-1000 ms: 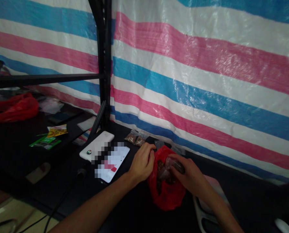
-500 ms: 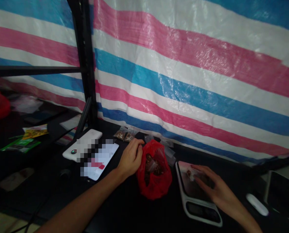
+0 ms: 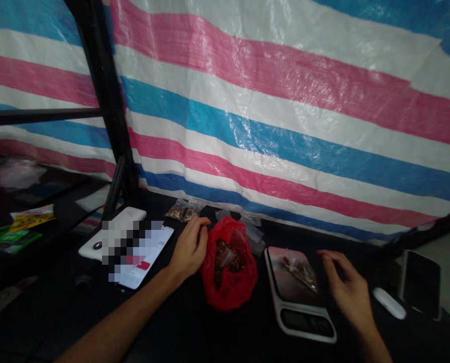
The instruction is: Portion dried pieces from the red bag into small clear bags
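Observation:
A red plastic bag point(image 3: 230, 292) stands with its mouth gaping on the black table, small brown dried pieces and a bit of clear plastic inside. My left hand point(image 3: 189, 248) is by its left rim, fingers loosely curved and apart; whether they touch the bag is hard to tell. A small clear zip bag with brown pieces point(image 3: 302, 270) lies on the platform of a white kitchen scale point(image 3: 304, 330). To the right of the scale hovers my right hand point(image 3: 348, 290), holding nothing, its thumb and forefinger loosely bent. The scale's display is too dark to read.
Two filled zip bags point(image 3: 184, 212) lie at the back, with clear empty bags point(image 3: 254, 237) behind the red one. A phone point(image 3: 145, 262) and a white device point(image 3: 124, 219) are on the left. A white case point(image 3: 389, 302) and dark phone point(image 3: 422, 282) are at right.
My right hand carried the small zip bag from the red bag to the scale, let it go and drew back right. The left hand stays beside the red bag; the view swung right.

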Demonstrator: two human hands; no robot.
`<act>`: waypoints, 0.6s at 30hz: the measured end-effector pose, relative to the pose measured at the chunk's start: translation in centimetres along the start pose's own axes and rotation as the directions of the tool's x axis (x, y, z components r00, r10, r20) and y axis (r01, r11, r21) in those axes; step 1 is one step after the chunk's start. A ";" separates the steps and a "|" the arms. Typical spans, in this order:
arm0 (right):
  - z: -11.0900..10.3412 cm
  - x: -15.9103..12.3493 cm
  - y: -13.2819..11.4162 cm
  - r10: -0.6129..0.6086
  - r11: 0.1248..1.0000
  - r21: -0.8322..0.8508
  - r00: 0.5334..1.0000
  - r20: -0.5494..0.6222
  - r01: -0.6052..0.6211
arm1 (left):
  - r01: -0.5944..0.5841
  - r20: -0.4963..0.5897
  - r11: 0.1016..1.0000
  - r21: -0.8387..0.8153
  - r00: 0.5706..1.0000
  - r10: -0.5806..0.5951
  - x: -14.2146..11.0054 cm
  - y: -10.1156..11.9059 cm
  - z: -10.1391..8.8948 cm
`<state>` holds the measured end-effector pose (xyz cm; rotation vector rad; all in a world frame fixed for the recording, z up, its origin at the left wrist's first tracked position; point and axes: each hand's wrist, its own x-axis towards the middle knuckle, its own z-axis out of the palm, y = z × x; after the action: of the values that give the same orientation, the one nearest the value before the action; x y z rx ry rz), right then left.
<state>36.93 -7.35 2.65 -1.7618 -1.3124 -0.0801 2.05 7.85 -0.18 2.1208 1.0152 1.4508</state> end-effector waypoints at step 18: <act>1.1 -0.8 -1.1 -0.109 0.994 -0.003 0.972 0.208 0.112 | -0.001 -0.027 1.000 -0.007 1.000 0.001 -0.2 -0.4 0.3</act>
<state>35.19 -7.20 2.27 -1.7452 -1.5637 0.0335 2.15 8.02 -0.73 2.1028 1.0179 1.4849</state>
